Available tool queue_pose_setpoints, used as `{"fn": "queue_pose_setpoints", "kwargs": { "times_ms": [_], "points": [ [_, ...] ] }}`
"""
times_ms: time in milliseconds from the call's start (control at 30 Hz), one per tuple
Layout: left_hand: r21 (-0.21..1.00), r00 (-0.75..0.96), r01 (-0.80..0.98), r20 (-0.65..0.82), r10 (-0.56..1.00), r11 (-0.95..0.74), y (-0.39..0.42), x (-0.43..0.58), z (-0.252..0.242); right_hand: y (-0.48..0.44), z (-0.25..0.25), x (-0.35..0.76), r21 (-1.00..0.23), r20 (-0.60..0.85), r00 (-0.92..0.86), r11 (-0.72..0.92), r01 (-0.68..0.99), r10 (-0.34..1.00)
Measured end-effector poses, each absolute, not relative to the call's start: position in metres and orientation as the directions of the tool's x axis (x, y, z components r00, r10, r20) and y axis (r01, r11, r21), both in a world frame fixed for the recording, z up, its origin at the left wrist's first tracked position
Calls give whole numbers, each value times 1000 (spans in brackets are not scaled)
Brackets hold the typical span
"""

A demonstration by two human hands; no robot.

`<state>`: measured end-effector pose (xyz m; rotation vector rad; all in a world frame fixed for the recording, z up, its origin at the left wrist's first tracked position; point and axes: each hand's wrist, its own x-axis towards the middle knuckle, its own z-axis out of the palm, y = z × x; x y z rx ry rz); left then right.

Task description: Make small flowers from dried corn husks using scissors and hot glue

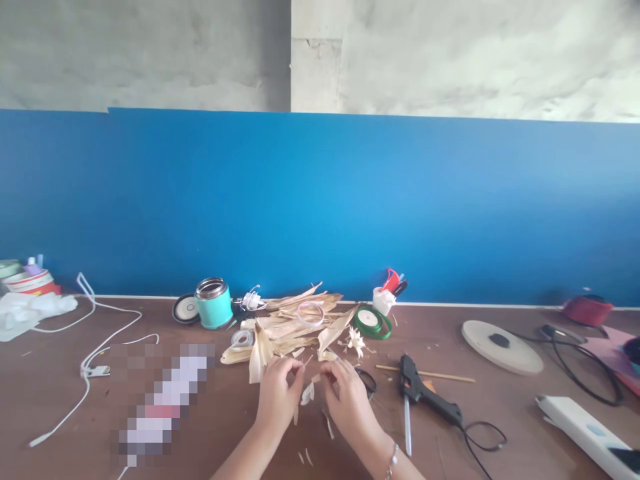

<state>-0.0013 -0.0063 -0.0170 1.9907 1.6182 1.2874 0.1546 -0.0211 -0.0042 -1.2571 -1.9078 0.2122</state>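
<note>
Partition: blue panel [320, 200], runs behind everything, bare wall above.
Worktop: brown surface [225, 407], carries all the items.
Husk pile: dry pale husks [285, 328], heaped beyond the hands, centre; one broad piece stands out just beside the left hand.
Left hand: left hand [280, 387], forearm angled in from lower edge, back of hand mostly up, fingers curled in, thumb near index, narrow; thin sliver shows at the tips, cannot tell if gripped.
Right hand: right hand [347, 393], mirrors the left, wrist bent inward, fingers bunched and pointing at the left hand, narrow; pale scrap at the tips, too small to tell if held. Bracelet [393, 460] on wrist.
Hand gap: hands near each other, not touching.
Glue gun: black glue gun [425, 393], on its side, right of right hand, clear stick [407, 427] just below.
Jar: turquoise jar [215, 307], upright, uncovered, left of pile.
Ribbon: green ribbon roll [375, 320], right of pile.
Flower: pale flower [356, 342], beyond right hand.
Petal: petal-like scrap [307, 395], on worktop between hands.
</note>
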Motion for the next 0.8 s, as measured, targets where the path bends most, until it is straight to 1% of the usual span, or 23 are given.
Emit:
{"fn": "queue_pose_setpoints", "kwargs": {
  "times_ms": [67, 133, 233, 400, 567, 800],
  "points": [
    [620, 18, 701, 479, 878, -353, -10, 2, -14, -21, -3, 156, -521, 592, -168, 534, 666, 788],
    [573, 50, 731, 496, 867, -370, -14, 4, -11, -22, -3, 156, -510, 616, -173, 557, 656, 768],
    [534, 89, 753, 498, 862, -386, -18, 6, -8, -21, -4, 156, -491, 639, -168, 566, 662, 751],
    [526, 103, 759, 484, 869, -384, -19, 7, -7, -19, -8, 156, -450, 644, -176, 554, 700, 745],
    [528, 106, 757, 481, 870, -385, -19, 8, -5, -18, -8, 156, -442, 631, -181, 542, 715, 754],
    [517, 104, 759, 504, 857, -396, -19, 9, -8, -18, -6, 155, -419, 650, -174, 539, 731, 740]
  ]
}}
